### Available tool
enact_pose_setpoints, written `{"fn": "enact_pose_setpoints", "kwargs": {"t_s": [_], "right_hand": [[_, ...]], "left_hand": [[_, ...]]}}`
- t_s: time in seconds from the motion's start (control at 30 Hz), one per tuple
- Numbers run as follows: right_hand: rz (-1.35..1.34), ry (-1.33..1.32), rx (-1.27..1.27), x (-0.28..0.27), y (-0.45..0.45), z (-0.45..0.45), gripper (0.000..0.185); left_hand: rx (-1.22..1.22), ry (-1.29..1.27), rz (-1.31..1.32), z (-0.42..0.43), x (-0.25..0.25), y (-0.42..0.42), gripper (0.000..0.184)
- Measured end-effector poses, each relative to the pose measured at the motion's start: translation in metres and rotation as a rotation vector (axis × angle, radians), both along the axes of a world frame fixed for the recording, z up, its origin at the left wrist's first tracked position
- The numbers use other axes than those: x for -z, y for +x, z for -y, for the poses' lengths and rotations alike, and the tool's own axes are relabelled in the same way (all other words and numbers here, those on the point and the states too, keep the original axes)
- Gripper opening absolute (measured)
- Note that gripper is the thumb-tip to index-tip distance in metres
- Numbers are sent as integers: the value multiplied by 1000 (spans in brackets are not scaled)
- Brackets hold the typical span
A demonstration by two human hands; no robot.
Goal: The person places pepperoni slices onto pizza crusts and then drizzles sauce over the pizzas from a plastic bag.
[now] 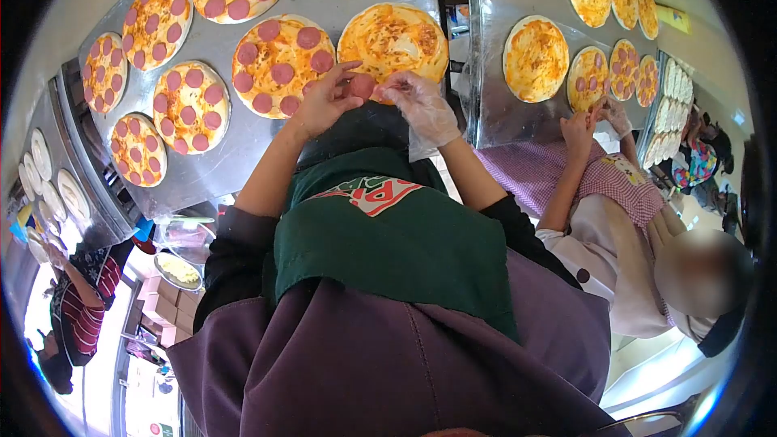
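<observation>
My bare left hand [325,100] is closed on round pink sausage slices, with one sausage slice [362,86] showing at its fingertips. Close beside it, my right hand [421,112], in a clear plastic glove, pinches at a reddish slice edge, partly hidden by the fingers. Both hands are over the near edge of a pizza base [392,32] spread with sauce and cheese, which has no slices on it. To its left lies a pizza [283,57] dotted with sausage slices.
Several more topped pizzas [191,105] cover the metal table [243,142]. On a second metal table [494,117] at right, a co-worker's hands [595,121] work over pizzas. A bowl of shredded cheese [180,269] stands low at left. Another person [81,299] works at far left.
</observation>
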State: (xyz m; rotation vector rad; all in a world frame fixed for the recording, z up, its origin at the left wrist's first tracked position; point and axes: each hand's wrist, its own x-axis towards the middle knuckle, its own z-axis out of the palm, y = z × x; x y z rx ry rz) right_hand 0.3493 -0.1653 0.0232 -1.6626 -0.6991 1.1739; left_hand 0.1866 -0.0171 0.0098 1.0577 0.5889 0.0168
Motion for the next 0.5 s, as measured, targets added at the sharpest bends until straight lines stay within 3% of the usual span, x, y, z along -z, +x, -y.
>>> {"fn": "enact_pose_setpoints", "kwargs": {"t_s": [0.1,0.17,0.3,0.37,0.5], "right_hand": [[-136,-55,134,-1,16,0,12],[238,-137,2,7,32,-3,12],[467,-149,-75,16,43,-20,16],[780,-240,-212,16,45,-31,20],[849,-259,-272,14,50,-40,22]], "left_hand": [[-54,-10,-101,3,13,-5,53],[-85,-55,-110,2,20,-9,46],[-86,-36,-120,2,6,-10,42],[-74,-41,-81,3,11,-12,44],[-78,-7,-92,7,10,-11,42]]}}
